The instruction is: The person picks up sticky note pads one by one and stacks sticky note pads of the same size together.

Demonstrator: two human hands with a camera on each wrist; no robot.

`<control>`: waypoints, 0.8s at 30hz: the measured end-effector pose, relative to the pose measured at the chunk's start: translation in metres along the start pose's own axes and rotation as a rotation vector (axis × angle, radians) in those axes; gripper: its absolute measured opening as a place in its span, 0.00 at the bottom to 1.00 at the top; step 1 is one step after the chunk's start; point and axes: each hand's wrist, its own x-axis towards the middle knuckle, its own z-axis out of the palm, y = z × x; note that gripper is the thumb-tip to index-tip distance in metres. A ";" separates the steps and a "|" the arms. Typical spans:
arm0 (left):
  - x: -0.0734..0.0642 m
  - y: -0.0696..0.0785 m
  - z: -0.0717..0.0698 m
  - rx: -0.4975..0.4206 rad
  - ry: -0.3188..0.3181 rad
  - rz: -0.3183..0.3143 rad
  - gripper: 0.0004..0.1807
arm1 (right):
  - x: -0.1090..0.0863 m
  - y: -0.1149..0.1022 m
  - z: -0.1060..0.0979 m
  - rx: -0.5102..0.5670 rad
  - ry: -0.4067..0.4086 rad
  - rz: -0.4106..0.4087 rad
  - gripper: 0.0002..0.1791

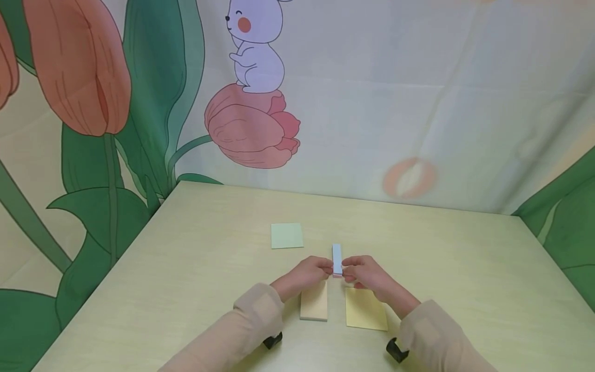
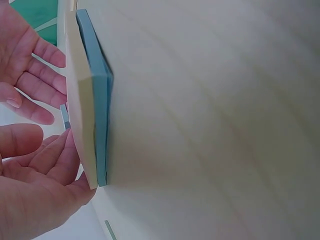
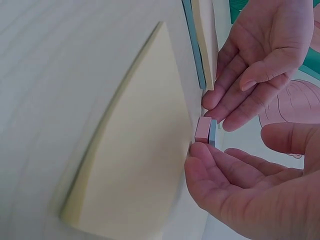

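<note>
A narrow light-blue sticky-note pad [image 1: 337, 257] lies on a narrow pink pad [image 3: 202, 129] at the middle of the table, one stacked on the other. From its left side, my left hand [image 1: 308, 274] reaches in with loosely extended fingers, fingertips right at the stack. My right hand [image 1: 371, 274] stands opposite, its fingertips at the stack's right side and its thumb held apart from the fingers. Just below the left hand, a cream pad [image 2: 80, 100] lies over a blue pad [image 2: 102, 125]. Below the right hand sits a square yellow pad [image 1: 366, 309].
A pale green square pad [image 1: 286, 235] lies behind the left hand, toward the back of the table [image 1: 455, 258]. Behind the table's far edge hangs a cloth [image 1: 353, 113] printed with tulips and a rabbit.
</note>
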 end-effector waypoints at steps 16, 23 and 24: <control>0.000 0.002 -0.002 0.021 0.026 -0.016 0.22 | 0.003 -0.005 -0.003 -0.012 0.040 -0.046 0.22; 0.009 0.003 0.001 -0.023 0.066 -0.013 0.28 | 0.014 -0.005 0.000 0.107 0.079 -0.070 0.23; 0.010 0.003 0.001 -0.031 0.072 -0.016 0.28 | 0.016 -0.004 0.000 0.135 0.086 -0.065 0.24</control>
